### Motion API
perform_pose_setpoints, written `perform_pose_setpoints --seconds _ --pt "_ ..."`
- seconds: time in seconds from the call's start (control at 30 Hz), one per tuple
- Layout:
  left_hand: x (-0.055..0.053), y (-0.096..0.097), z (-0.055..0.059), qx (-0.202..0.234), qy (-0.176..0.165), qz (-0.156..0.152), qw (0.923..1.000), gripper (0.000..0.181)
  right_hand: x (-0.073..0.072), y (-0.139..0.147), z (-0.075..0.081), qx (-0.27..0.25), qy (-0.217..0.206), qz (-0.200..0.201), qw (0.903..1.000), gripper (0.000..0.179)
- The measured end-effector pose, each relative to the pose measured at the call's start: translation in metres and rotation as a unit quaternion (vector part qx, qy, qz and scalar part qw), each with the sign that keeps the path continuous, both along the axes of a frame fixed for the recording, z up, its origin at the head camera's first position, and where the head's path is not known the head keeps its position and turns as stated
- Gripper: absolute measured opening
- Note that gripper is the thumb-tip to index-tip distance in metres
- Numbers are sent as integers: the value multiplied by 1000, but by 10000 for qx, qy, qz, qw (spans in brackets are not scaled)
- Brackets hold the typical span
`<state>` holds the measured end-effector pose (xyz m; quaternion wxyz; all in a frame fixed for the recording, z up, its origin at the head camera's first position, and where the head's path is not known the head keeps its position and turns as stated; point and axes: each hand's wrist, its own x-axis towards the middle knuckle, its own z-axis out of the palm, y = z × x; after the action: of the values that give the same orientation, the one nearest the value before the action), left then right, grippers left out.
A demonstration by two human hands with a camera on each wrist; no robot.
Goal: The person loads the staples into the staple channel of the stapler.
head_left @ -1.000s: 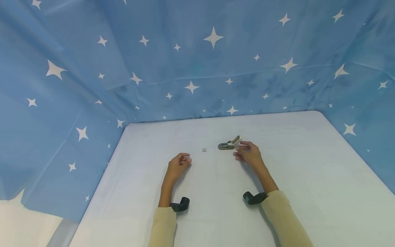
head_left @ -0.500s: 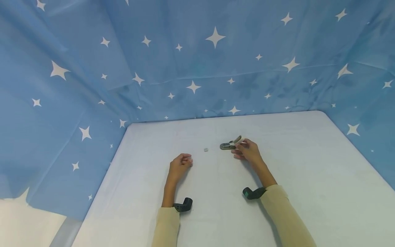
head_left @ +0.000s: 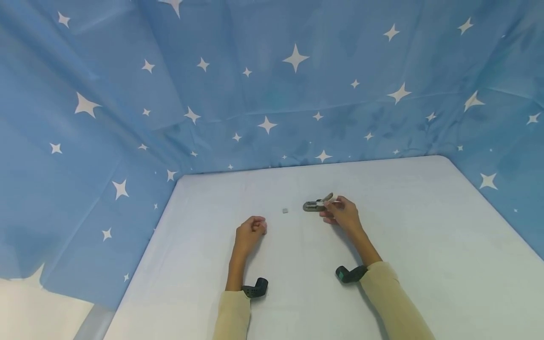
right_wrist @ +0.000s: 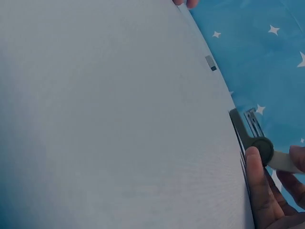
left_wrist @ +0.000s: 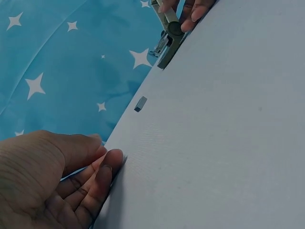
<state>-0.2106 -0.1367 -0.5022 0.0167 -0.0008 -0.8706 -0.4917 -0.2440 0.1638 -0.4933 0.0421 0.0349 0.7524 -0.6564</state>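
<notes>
A small grey-green stapler (head_left: pixel 313 206) lies on the white table with its top lifted back. My right hand (head_left: pixel 346 216) grips it from the right, pinching the pale raised top between thumb and finger. In the right wrist view, another fingertip rests at the round pivot (right_wrist: pixel 263 146), and the metal rails (right_wrist: pixel 255 123) stand exposed above the base. A short grey block (head_left: pixel 285 210), like a stick of staples, lies left of the stapler. My left hand (head_left: pixel 248 234) hovers low over the table, lower left of the block, fingers loosely curled around nothing.
The white tabletop (head_left: pixel 297 293) reaches back to a blue curtain (head_left: pixel 238 94) with white stars, which also hangs along both sides. Each wrist wears a dark camera, the left one (head_left: pixel 257 288) and the right one (head_left: pixel 350 274).
My right hand has closed in on the stapler from the right and now pinches its raised top, which it only neared before. The left hand stays nearly still; the head view shifts slightly.
</notes>
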Motion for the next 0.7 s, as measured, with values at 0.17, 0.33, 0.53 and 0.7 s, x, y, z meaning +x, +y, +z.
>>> perform_pose_setpoints --seconds 0.17,0.33,0.53,0.7 --pt "0 1 -1 -35 13 34 10000 19 2 -2 -1 185 39 125 9997 48" --pt "0 3 0 -43 37 58 10000 18 4 -4 -1 290 112 367 9988 48" --pt "0 3 0 -63 50 81 9999 17 4 -5 -3 302 319 606 9972 44" --pt "0 4 1 -111 65 104 9999 16 5 -4 -5 348 356 721 9962 43"
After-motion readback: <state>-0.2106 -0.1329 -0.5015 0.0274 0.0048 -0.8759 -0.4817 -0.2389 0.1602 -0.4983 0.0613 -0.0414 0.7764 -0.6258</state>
